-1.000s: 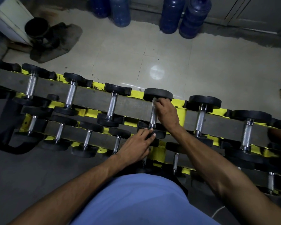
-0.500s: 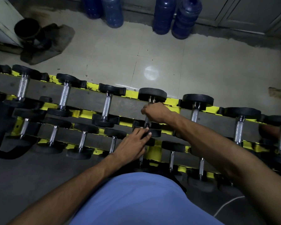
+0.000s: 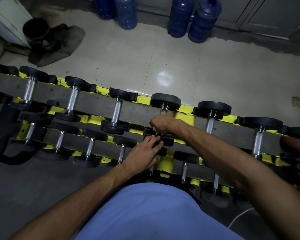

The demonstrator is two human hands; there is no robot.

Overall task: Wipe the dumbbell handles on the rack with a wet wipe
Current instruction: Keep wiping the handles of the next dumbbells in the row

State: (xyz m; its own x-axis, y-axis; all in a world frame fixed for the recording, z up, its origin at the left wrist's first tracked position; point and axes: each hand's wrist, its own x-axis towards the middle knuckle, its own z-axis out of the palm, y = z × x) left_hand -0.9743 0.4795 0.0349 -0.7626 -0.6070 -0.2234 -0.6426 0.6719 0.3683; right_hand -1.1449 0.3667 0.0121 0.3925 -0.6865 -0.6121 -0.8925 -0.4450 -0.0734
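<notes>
A person's right hand (image 3: 163, 124) is clamping its curled fingers round the chrome knurled handle (image 3: 163, 109) of a black-headed dumbbell on the top tier of the yellow-and-grey steel rack (image 3: 184, 116). It is gripping low on the bar, close to the rack's near edge. Only a scrap of the white wet wipe (image 3: 153, 130) is showing out of the fist. The left hand (image 3: 144, 151) is lying with fingers nearly straight and together across the dumbbell's black near head (image 3: 168, 141), pressing on it rather than gripping.

The handle's long axis is running from the rack's far edge toward the person. The bare stretch of bar is lying beyond the right hand, up toward the black round far head (image 3: 165, 101). The right hand is the nearer one to that stretch, and to the next chrome handle (image 3: 210, 125) along the tier on its right.

A second ago the right hand was sitting at the far end of the bar, touching the far head. Half a second ago it was at mid-bar. It has been sliding toward the near edge, exposing metal behind it, while the left hand has been staying on the near head.
</notes>
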